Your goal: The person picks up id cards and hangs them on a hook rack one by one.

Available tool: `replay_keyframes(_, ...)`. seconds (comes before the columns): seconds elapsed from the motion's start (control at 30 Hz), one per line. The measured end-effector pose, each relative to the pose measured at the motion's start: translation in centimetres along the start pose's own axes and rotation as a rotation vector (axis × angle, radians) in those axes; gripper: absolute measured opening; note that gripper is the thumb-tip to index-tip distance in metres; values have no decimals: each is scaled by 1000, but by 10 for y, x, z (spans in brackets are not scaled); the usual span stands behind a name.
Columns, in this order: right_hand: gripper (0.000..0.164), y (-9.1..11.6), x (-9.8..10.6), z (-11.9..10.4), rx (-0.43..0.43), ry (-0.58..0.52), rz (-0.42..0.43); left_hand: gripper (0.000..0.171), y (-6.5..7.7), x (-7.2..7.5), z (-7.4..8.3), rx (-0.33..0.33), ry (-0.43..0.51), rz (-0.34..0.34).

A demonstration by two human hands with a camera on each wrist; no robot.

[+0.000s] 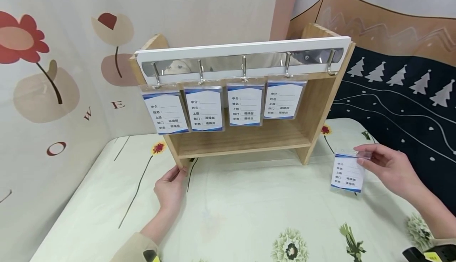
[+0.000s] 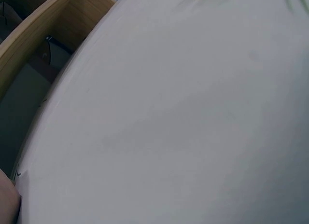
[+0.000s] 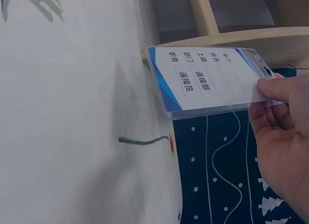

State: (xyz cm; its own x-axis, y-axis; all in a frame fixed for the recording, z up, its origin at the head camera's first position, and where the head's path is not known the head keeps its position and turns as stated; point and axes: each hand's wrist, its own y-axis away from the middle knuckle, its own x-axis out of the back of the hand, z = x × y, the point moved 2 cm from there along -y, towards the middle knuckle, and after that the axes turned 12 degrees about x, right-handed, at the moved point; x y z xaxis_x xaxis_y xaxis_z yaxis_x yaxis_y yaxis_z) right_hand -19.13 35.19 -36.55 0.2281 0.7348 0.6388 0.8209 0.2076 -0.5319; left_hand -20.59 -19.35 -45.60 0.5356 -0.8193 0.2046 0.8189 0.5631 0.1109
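A wooden rack [image 1: 242,139] with a white front board stands at the back, a metal strip of hooks along it. Several badge holders [image 1: 246,105] hang from its hooks; the rightmost hook [image 1: 331,62] carries none. To the right of the rack, my right hand [image 1: 388,169] pinches another badge holder [image 1: 347,173] by its top corner. The right wrist view shows the thumb on the front of this clear badge holder [image 3: 203,81], its slot beside the thumb. My left hand [image 1: 171,187] touches the bottom of the rack's left side panel; whether its fingers grip the panel is hidden.
A pale flowered cloth [image 1: 231,206] covers the surface under the rack. Behind it hangs a printed curtain [image 1: 213,8], and a dark cloth with white trees [image 1: 399,95] borders the right side. The left wrist view shows mostly the pale cloth and the rack's wooden edge [image 2: 34,33].
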Motion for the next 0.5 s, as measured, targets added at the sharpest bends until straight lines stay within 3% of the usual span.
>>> replay_keyframes(0.2, 23, -2, 2, -8, -1, 22, -19, 33, 0, -1, 0, -2, -4, 3)
replay_keyframes(0.5, 24, -7, 3, -19, 63, 17, -21, 33, 0, 0, -1, -1, -2, 11)
